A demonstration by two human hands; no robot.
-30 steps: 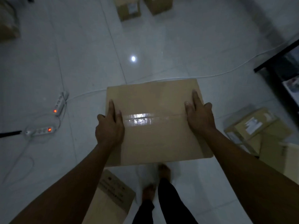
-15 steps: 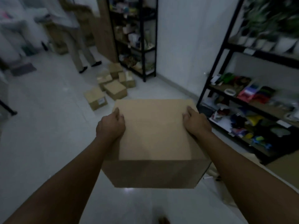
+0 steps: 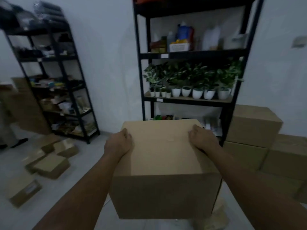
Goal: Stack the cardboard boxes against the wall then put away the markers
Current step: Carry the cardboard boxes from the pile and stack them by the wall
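Against the wall, stacked boxes [image 3: 252, 128] now face the carried cardboard box [image 3: 163, 165], lifted off the floor; left hand [image 3: 118, 143] and right hand [image 3: 201, 138] clasp its sides, ready for stacking
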